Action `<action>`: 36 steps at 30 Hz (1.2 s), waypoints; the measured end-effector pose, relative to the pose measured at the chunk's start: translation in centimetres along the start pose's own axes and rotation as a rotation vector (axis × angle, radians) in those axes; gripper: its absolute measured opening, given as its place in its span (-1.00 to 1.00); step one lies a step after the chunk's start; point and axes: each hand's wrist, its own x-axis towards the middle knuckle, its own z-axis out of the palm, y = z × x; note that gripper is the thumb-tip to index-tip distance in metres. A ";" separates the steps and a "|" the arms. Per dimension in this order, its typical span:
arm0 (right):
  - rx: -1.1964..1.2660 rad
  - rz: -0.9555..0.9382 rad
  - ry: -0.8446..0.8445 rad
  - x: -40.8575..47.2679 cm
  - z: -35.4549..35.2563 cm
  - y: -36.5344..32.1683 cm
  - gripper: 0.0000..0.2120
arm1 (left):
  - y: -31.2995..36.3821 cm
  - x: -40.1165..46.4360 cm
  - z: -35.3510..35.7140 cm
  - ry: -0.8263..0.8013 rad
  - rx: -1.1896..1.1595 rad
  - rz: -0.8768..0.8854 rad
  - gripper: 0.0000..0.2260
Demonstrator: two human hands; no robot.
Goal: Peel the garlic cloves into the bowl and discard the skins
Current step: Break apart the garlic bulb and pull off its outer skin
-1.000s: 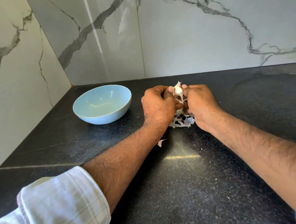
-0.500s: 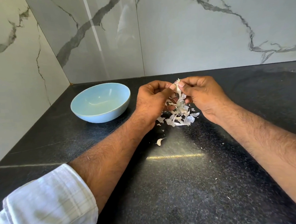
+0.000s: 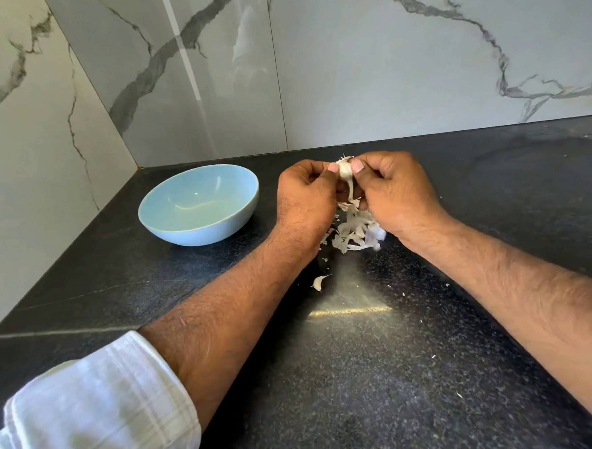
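Observation:
A pale garlic clove (image 3: 345, 171) is pinched between the fingertips of my left hand (image 3: 307, 199) and my right hand (image 3: 397, 193), held above the black counter. A strip of skin hangs down from the clove between the two hands. Under them lies a heap of white and purplish garlic skins (image 3: 356, 233). One loose skin piece (image 3: 320, 282) lies nearer to me. The light blue bowl (image 3: 185, 230) stands to the left of my left hand, and its inside looks empty.
The black speckled counter (image 3: 364, 375) runs into a corner of grey-veined marble wall (image 3: 382, 65) behind and at the left. Tiny skin flecks are scattered on the counter at the right.
The hands have stayed close together on the clove and shifted slightly. A strip of skin now hangs down from the clove.

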 end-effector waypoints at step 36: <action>0.602 0.476 -0.074 0.3 -2.2 -1.3 -0.93 | -0.7 0.6 -1.2 -0.264 -0.210 0.052 -0.82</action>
